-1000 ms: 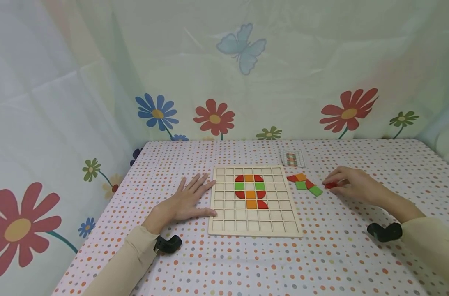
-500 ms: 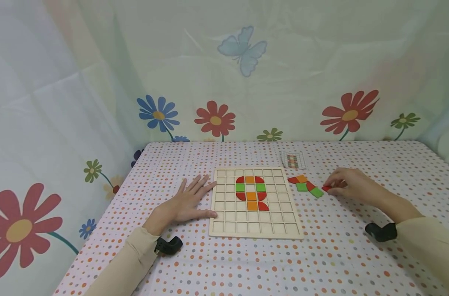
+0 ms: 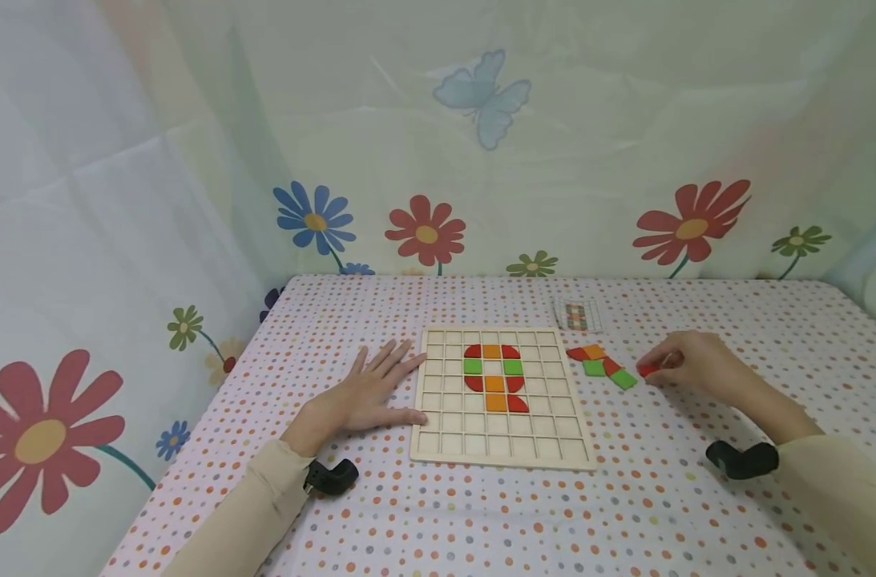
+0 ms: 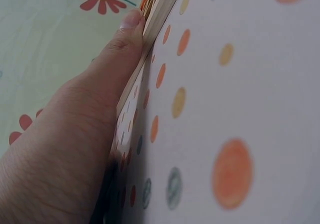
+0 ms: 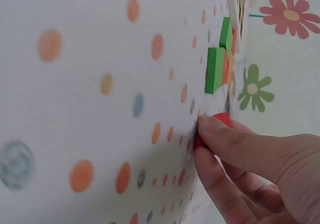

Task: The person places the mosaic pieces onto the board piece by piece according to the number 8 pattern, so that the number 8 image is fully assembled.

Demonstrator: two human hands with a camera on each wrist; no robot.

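Note:
My left hand (image 3: pixel 369 397) lies with fingers spread at the left side of a square wooden grid board (image 3: pixel 506 462). In the left wrist view its thumb (image 4: pixel 112 59) touches the board's edge. Red, orange and green tiles fill several cells, among them an orange square tile (image 3: pixel 496 402) and a red quarter-round tile (image 3: pixel 518 404). Right of the board, my right hand (image 3: pixel 704 365) pinches a red tile (image 3: pixel 648 370) between thumb and fingers. The right wrist view shows this red tile (image 5: pixel 223 118) close to the cloth, partly hidden by the thumb.
Between board and right hand lie several loose tiles, including a green tile (image 3: pixel 623 379), another green tile (image 3: pixel 594 368) and an orange tile (image 3: pixel 594 351). A small pattern card (image 3: pixel 578 315) lies behind them. A dotted cloth (image 3: pixel 524 521) covers the table; a flowered curtain (image 3: pixel 596 144) stands behind.
The right hand's fingers have shifted slightly with the red tile, which is now more covered by them. The left hand and board stay put; the head view has turned a little.

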